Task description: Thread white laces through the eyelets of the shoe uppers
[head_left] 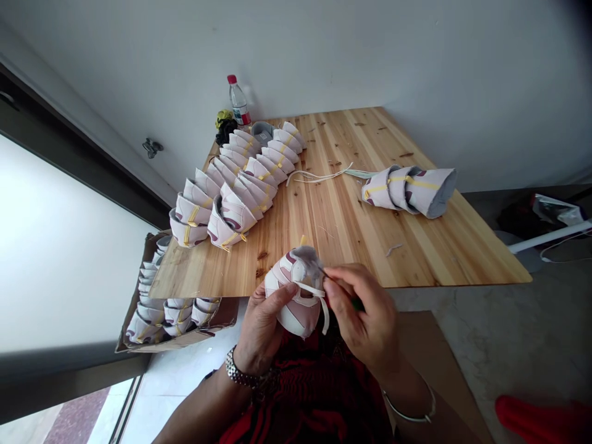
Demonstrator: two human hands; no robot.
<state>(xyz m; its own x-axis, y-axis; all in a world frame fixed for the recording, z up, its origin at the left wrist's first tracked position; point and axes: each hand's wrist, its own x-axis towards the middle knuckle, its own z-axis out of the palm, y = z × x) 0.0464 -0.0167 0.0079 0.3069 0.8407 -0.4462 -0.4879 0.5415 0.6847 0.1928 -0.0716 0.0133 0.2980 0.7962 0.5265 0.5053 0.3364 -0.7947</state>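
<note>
A white shoe upper (293,302) with maroon panels and a grey lining sits in my left hand (263,330), its fingers wrapped around the side. A white lace runs across its throat, with one end hanging down. My right hand (363,311) pinches a thin tool with a green handle (356,303), and the tool's tip reaches into the upper's grey collar. Both hands are held just past the front edge of the wooden table (416,246).
Rows of similar uppers (235,197) stand on the table's left, with several more (404,191) at the right and loose white laces (319,176) between them. A cardboard box (222,313) of uppers sits below the left edge. A water bottle (238,102) stands behind the table.
</note>
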